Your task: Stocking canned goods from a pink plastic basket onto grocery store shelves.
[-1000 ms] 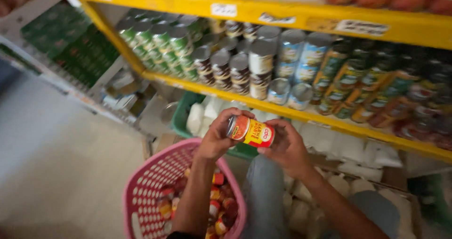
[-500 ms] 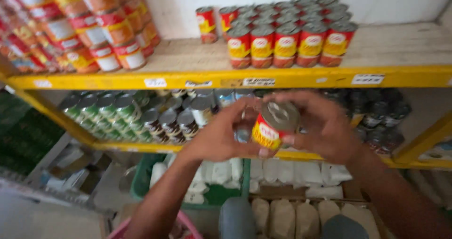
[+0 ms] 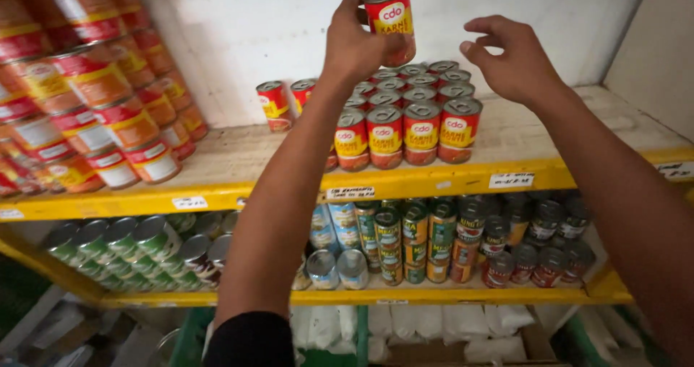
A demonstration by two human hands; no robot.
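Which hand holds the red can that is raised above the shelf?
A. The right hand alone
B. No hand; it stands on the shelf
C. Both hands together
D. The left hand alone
D. The left hand grips the can from its side, while the right hand is open beside it and does not touch it.

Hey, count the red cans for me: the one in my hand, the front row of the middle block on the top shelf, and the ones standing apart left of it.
held can, in left hand: 1
front-row cans, fully showing: 4
apart cans: 2
Total: 7
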